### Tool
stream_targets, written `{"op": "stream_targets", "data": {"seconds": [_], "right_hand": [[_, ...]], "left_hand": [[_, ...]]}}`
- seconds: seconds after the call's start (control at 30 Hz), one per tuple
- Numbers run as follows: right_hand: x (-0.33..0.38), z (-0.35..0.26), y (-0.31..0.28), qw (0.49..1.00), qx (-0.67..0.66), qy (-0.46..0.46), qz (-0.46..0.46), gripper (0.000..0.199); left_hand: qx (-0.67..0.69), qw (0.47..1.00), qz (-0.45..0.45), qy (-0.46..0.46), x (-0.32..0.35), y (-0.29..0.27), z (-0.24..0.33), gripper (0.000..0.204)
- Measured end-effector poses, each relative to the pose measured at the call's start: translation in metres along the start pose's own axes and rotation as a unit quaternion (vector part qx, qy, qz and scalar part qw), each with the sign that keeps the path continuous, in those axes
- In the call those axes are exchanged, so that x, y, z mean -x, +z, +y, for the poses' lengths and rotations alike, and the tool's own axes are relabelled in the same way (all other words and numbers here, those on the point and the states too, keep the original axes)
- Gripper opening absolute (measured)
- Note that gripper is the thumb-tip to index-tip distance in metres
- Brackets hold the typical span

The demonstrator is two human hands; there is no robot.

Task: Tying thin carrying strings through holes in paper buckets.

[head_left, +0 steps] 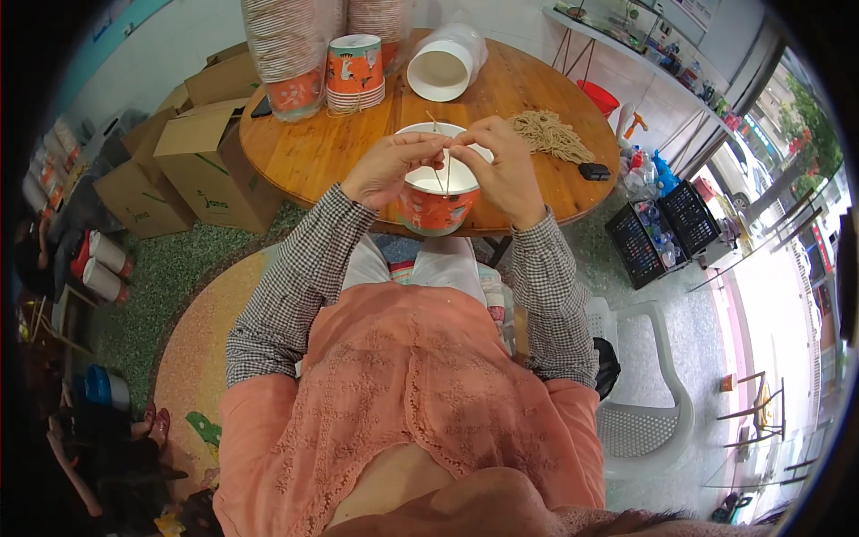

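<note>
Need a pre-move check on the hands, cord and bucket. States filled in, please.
1. Left hand and right hand both pinching the cord: ok.
2. Printed bucket mouth up: ok.
3. Bucket base fully supported at the near edge of the table: cannot tell.
4. Cord knotted: cannot tell, the hands hide the spot.
5. Cord bundle on the table, right of the bucket: ok.
6. Small black object well in from the table's edge: not ok, close to it.

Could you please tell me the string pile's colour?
The string pile is tan, best in the head view.
</note>
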State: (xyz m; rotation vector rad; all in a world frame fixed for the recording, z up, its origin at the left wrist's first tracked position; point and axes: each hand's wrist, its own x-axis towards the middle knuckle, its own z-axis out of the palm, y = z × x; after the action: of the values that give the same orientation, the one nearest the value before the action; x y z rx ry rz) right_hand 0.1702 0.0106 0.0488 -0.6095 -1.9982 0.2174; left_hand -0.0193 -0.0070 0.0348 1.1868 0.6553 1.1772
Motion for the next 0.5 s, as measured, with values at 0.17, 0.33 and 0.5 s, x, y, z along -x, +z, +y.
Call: {"op": "stream_targets", "data": {"seconds": [0.17, 0.33, 0.5], "right_hand": [[-0.006, 0.010, 0.008, 1.000, -0.025, 0.004, 0.019, 0.011], [0.001, 0.029, 0.012, 0.956, -0.248, 0.157, -0.001, 0.020], [0.008, 0.021, 0.019, 0.885, -0.383, 0.259, -0.051, 0.020]], "left_hand": [[-0.094, 0.995, -0.025, 0.024, -0.004, -0.003, -0.012, 0.020], [-0.096, 0.994, -0.018, 0.055, -0.003, 0.003, -0.015, 0.019], [-0.123, 0.987, -0.015, 0.105, -0.007, -0.011, -0.015, 0.020]]}}
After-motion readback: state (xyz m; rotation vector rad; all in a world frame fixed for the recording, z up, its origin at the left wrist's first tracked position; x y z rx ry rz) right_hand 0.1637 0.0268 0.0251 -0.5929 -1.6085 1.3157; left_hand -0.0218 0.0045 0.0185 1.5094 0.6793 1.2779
